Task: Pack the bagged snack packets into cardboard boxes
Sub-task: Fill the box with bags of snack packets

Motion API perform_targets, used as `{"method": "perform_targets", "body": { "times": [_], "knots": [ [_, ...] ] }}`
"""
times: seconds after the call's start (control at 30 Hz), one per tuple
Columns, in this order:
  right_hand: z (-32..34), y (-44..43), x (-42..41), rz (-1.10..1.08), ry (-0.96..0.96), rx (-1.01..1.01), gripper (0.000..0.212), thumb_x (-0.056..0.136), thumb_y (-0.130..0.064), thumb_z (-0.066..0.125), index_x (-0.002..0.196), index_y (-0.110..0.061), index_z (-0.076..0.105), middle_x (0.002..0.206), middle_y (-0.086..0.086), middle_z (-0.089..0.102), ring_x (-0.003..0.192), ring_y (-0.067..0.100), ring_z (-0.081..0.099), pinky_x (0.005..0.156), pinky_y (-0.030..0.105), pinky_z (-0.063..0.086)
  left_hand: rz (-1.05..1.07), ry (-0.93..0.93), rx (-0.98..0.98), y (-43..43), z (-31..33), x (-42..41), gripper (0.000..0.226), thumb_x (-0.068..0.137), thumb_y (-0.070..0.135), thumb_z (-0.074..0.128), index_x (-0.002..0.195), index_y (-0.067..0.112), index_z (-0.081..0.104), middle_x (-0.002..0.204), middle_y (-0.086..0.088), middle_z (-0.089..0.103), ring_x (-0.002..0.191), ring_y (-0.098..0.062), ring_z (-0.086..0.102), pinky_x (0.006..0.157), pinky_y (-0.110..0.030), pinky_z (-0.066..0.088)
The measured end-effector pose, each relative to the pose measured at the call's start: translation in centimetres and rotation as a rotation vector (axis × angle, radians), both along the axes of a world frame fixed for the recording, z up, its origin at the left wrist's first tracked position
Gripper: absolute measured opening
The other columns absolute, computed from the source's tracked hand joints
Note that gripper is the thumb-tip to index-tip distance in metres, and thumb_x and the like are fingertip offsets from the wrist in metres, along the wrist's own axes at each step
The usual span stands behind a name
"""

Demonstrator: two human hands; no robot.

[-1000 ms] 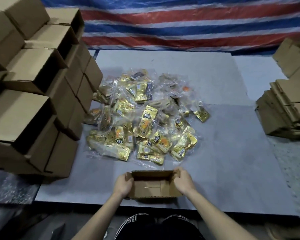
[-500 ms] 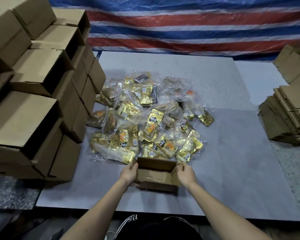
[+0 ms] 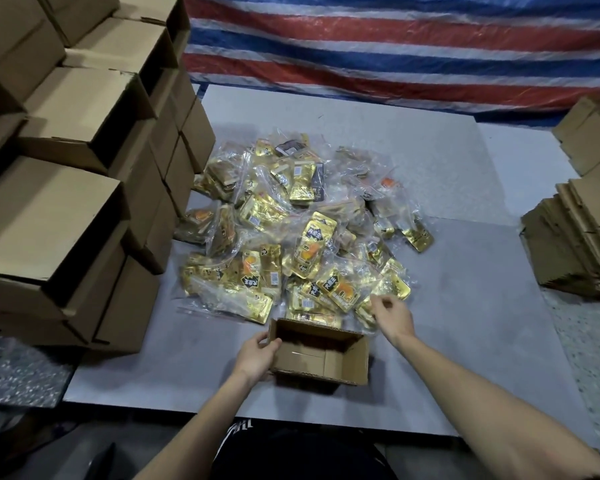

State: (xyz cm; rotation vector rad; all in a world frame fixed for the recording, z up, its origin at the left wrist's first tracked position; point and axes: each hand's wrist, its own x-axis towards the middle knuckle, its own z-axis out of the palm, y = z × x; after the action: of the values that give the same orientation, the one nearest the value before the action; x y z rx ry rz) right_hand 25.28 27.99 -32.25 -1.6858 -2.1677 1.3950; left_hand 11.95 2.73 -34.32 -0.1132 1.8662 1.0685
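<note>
Head view, looking down over both forearms onto a grey board (image 3: 465, 278) laid on the floor. A small open cardboard box (image 3: 343, 362) sits on the board near its front edge, mouth up, and its brown inner floor and walls show with no packet inside. The left hand (image 3: 257, 355) grips the box's left end wall, thumb at the top rim and fingers wrapped round the outside. The right hand (image 3: 392, 317) is off the box, just beyond its far right corner, at the near edge of the pile of bagged snack packets (image 3: 298, 237). Its fingers are loosely bent and spread, and they hold nothing. Whether the fingertips touch a bag cannot be told. The pile lies in the middle of the board — gold foil packets sealed in clear plastic bags, heaped and overlapping, with the nearest bags just behind the box's far wall. A stack of assembled cardboard boxes (image 3: 66, 209) rises in steps at the left, its lower boxes touching the pile's left side. A stack of flattened cardboard (image 3: 575, 244) lies at the right, well apart from the pile. A red, white and blue striped tarp (image 3: 395, 46) hangs across the back.
</note>
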Motion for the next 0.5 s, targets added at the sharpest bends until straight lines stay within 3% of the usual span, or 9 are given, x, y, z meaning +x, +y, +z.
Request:
{"method": "perform_targets", "body": {
  "times": [0.07, 0.17, 0.23, 0.3, 0.37, 0.43, 0.47, 0.5],
  "knots": [
    [0.3, 1.5, -1.4, 0.004, -0.045, 0.054, 0.032, 0.098, -0.035, 0.057, 0.124, -0.015, 0.059, 0.121, 0.006, 0.065, 0.098, 0.024, 0.064, 0.089, 0.037, 0.052, 0.042, -0.009, -0.001, -0.2, -0.2, 0.3, 0.033, 0.098, 0.027, 0.059, 0.129, 0.014, 0.058, 0.113, -0.008, 0.068, 0.099, -0.026, 0.067, 0.08, -0.044, 0.061],
    [0.3, 3.7, -3.6, 0.067, -0.129, 0.098, 0.048, 0.099, -0.02, 0.055, 0.145, -0.019, 0.042, 0.135, 0.011, 0.059, 0.089, 0.024, 0.063, 0.076, 0.031, 0.05, 0.082, -0.025, 0.012, -0.5, -0.6, 0.6, 0.026, 0.098, 0.027, 0.06, 0.119, 0.012, 0.064, 0.102, -0.005, 0.072, 0.095, -0.022, 0.069, 0.087, -0.043, 0.059],
    [0.2, 4.7, -5.3, 0.104, -0.164, 0.069, 0.066, 0.097, -0.007, 0.054, 0.155, -0.019, 0.026, 0.146, 0.014, 0.05, 0.102, 0.03, 0.063, 0.082, 0.037, 0.052, 0.096, -0.033, 0.021, -0.6, -0.4, 0.7, 0.018, 0.098, 0.026, 0.06, 0.111, 0.016, 0.066, 0.091, 0.001, 0.073, 0.084, -0.015, 0.07, 0.074, -0.034, 0.061],
    [0.3, 5.3, -6.9, 0.122, -0.194, 0.013, 0.079, 0.094, 0.001, 0.053, 0.159, -0.018, 0.013, 0.157, 0.014, 0.034, 0.122, 0.036, 0.056, 0.097, 0.048, 0.051, 0.106, -0.041, 0.019, -0.6, -0.4, 0.7, 0.011, 0.098, 0.025, 0.06, 0.1, 0.019, 0.068, 0.081, 0.006, 0.072, 0.07, -0.007, 0.068, 0.055, -0.023, 0.055],
    [0.4, 5.6, -8.1, 0.145, -0.226, -0.055, 0.08, 0.096, -0.006, 0.059, 0.158, -0.012, 0.008, 0.159, 0.018, 0.03, 0.135, 0.04, 0.044, 0.111, 0.051, 0.041, 0.089, -0.044, 0.0, -0.7, -0.1, 0.8, 0.009, 0.099, 0.026, 0.059, 0.094, 0.024, 0.066, 0.08, 0.007, 0.07, 0.068, -0.005, 0.065, 0.049, -0.02, 0.05],
    [0.3, 5.5, -8.7, 0.171, -0.259, -0.113, 0.066, 0.097, -0.017, 0.064, 0.149, 0.0, 0.028, 0.141, 0.023, 0.048, 0.123, 0.037, 0.054, 0.106, 0.042, 0.045, 0.056, -0.034, -0.011, -0.8, 0.1, 0.7, 0.012, 0.099, 0.027, 0.057, 0.089, 0.031, 0.061, 0.084, 0.01, 0.066, 0.074, -0.005, 0.061, 0.054, -0.022, 0.052],
    [0.2, 5.3, -8.7, 0.177, -0.279, -0.105, 0.043, 0.097, -0.021, 0.065, 0.13, 0.0, 0.048, 0.114, 0.019, 0.059, 0.101, 0.03, 0.061, 0.092, 0.037, 0.051, 0.044, -0.03, -0.014, -0.9, 0.1, 0.7, 0.014, 0.1, 0.027, 0.057, 0.088, 0.033, 0.059, 0.085, 0.012, 0.064, 0.075, -0.005, 0.059, 0.059, -0.024, 0.051],
    [0.3, 4.9, -8.4, 0.184, -0.29, -0.071, 0.022, 0.096, -0.024, 0.066, 0.103, -0.005, 0.057, 0.087, 0.011, 0.058, 0.076, 0.023, 0.057, 0.075, 0.034, 0.049, 0.03, -0.027, -0.018, -1.0, 0.1, 0.7, 0.014, 0.1, 0.027, 0.056, 0.088, 0.033, 0.058, 0.085, 0.013, 0.063, 0.076, -0.005, 0.058, 0.063, -0.024, 0.05]
  ]
}}
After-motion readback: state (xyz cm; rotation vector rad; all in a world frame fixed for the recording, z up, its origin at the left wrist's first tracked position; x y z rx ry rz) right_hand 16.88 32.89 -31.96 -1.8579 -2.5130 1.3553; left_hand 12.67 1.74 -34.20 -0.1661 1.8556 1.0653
